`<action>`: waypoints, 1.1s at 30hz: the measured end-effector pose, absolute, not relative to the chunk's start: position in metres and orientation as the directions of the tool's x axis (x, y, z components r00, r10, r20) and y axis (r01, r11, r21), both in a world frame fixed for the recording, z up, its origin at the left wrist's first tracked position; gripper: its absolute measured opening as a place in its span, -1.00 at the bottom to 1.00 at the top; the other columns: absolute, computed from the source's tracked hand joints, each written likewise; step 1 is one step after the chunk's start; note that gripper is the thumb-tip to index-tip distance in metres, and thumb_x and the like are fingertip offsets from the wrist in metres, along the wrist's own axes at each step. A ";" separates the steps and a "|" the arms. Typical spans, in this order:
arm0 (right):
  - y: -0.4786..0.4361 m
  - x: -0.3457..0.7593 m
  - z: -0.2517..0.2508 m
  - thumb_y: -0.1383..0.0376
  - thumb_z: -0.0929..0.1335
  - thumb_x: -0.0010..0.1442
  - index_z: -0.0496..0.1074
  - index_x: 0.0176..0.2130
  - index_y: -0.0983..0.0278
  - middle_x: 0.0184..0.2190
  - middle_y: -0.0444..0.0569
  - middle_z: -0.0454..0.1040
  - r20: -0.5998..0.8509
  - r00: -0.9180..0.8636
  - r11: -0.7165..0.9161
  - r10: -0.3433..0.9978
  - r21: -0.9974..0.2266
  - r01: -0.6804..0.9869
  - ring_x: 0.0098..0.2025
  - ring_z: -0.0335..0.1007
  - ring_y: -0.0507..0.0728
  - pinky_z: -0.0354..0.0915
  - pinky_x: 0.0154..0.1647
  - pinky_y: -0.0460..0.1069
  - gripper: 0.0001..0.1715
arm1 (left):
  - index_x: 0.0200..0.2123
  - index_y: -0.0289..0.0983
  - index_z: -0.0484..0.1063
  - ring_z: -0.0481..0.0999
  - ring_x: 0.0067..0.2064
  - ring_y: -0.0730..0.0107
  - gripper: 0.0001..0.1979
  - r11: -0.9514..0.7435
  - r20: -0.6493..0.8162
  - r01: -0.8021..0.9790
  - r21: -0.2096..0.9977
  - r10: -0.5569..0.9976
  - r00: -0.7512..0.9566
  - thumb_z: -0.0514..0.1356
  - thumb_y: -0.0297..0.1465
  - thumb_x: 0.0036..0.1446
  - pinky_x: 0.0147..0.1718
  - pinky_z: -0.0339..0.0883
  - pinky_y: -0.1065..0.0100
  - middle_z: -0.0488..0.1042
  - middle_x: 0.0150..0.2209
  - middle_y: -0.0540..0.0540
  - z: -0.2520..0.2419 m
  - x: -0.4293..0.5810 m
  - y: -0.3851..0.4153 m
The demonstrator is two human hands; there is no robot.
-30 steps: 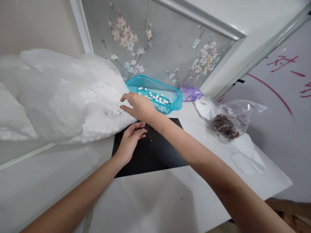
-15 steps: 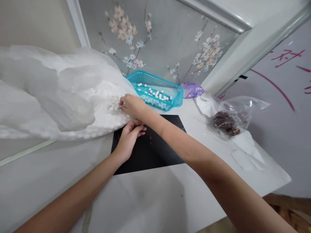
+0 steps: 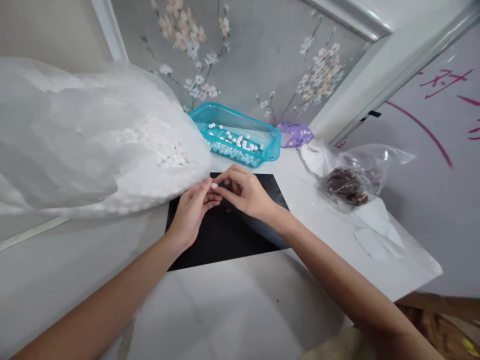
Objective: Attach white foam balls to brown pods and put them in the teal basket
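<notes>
My right hand [image 3: 245, 192] pinches a small white ball [image 3: 214, 185] between thumb and fingertips, over a black mat [image 3: 228, 240]. Close beside it on the left is my left hand [image 3: 192, 210], its fingers pressed together near the ball; what they hold, if anything, is hidden. A large translucent bag [image 3: 93, 145] of many small white balls lies open at the left, its edge next to my left hand. Behind the mat, a blue plastic basket [image 3: 275, 150] holds several white balls.
A purple packet [image 3: 296, 135] lies right of the basket. Farther right, a clear bag with a dark brown lump [image 3: 347, 186] rests near crumpled white paper [image 3: 378, 222]. A flower-patterned wall [image 3: 247, 65] and a whiteboard [image 3: 420, 215] border the white table [image 3: 225, 310].
My right hand has come back from the bag's opening to above the mat, now with a white ball in its fingers. My left hand has stayed near the mat's left part.
</notes>
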State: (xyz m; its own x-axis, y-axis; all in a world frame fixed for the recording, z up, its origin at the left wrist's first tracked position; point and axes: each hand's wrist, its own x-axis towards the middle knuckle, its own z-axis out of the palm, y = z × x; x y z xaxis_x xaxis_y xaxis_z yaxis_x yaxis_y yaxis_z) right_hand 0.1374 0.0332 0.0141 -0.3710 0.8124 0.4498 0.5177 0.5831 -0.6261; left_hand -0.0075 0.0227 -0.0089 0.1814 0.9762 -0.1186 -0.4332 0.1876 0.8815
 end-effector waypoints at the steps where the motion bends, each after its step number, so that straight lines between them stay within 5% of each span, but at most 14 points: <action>1: 0.031 0.138 0.012 0.26 0.28 0.16 0.39 -0.27 0.27 -0.39 -0.11 0.24 0.443 -0.382 0.585 0.811 -0.627 0.515 -0.51 0.08 -0.04 0.12 -0.48 -0.09 -0.84 | -0.37 -0.27 0.48 0.44 -0.36 0.52 -0.79 0.181 -0.113 -0.413 0.893 0.976 0.184 0.25 -0.25 -0.05 -0.30 0.31 0.45 0.48 -0.39 0.00 -0.009 -0.008 0.023; 6: 0.031 0.139 0.002 0.32 0.27 0.11 0.37 -0.24 0.30 -0.47 -0.16 0.20 0.465 -0.223 0.501 0.857 -0.648 0.574 -0.55 0.07 -0.05 0.08 -0.51 -0.10 -0.82 | -0.27 -0.25 0.49 0.46 -0.29 0.52 -0.75 0.180 -0.124 -0.352 0.919 0.977 0.176 0.28 -0.33 -0.08 -0.21 0.32 0.43 0.52 -0.32 -0.01 -0.012 -0.009 0.024; 10: 0.032 0.136 -0.007 0.33 0.26 0.09 0.31 -0.48 0.30 -0.57 -0.17 0.19 0.411 -0.022 0.282 0.912 -0.587 0.759 -0.53 0.11 -0.03 0.07 -0.47 -0.08 -0.87 | -0.23 -0.25 0.42 0.46 -0.29 0.55 -0.75 0.208 -0.155 -0.403 0.891 0.975 0.160 0.27 -0.36 -0.04 -0.19 0.32 0.44 0.53 -0.28 -0.02 -0.012 -0.009 0.025; 17: 0.030 0.125 -0.006 0.31 0.29 0.05 0.33 -0.52 0.30 -0.49 -0.08 0.37 0.176 -0.063 0.140 0.982 -0.472 0.871 -0.45 0.22 0.02 0.08 -0.42 -0.07 -0.85 | -0.30 -0.26 0.41 0.45 -0.32 0.55 -0.82 0.201 -0.140 -0.419 0.885 0.975 0.173 0.24 -0.32 0.00 -0.27 0.31 0.48 0.49 -0.35 0.00 -0.011 -0.008 0.024; 24: 0.035 0.128 -0.005 0.32 0.36 -0.04 0.39 -0.37 0.31 -0.46 -0.11 0.37 0.222 -0.024 0.139 0.975 -0.520 0.843 -0.48 0.19 -0.01 0.07 -0.47 -0.10 -0.86 | -0.27 -0.30 0.41 0.43 -0.34 0.56 -0.79 0.208 -0.176 -0.419 0.884 0.978 0.114 0.25 -0.36 -0.01 -0.29 0.31 0.48 0.45 -0.36 0.00 -0.011 -0.007 0.024; 33: 0.034 0.121 -0.002 0.37 0.26 0.07 0.42 -0.46 0.31 -0.47 -0.05 0.41 0.190 -0.057 0.143 0.980 -0.478 0.867 -0.45 0.26 0.03 0.10 -0.42 -0.07 -0.85 | -0.31 -0.29 0.41 0.43 -0.35 0.56 -0.82 0.199 -0.159 -0.405 0.892 0.979 0.131 0.25 -0.36 -0.03 -0.28 0.30 0.47 0.48 -0.36 0.00 -0.012 -0.007 0.025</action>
